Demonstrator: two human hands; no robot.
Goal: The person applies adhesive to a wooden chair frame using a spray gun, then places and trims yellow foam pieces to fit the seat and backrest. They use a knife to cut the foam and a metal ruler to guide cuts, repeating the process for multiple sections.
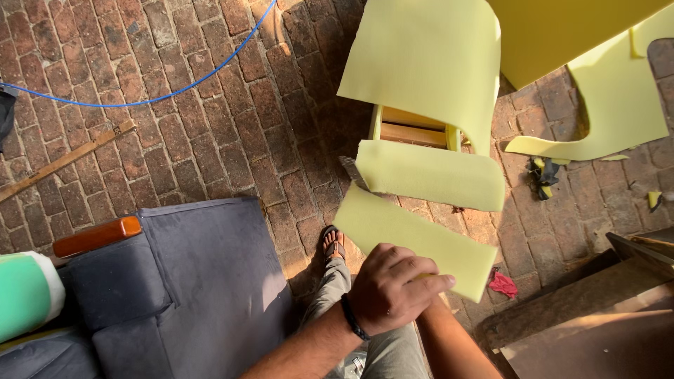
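Two hands meet low in the frame's centre. Our left hand [393, 288] closes its grip on the near edge of a yellow foam strip [414, 238]; our right hand is hidden beneath it, so we cannot tell its grip. We judge the foam light, soft and floppy, best pinched by an edge. A grey sofa [182, 281] sits lower left.

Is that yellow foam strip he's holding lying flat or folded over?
Folded: the foam strip bends back on itself, forming two layers above the left hand.
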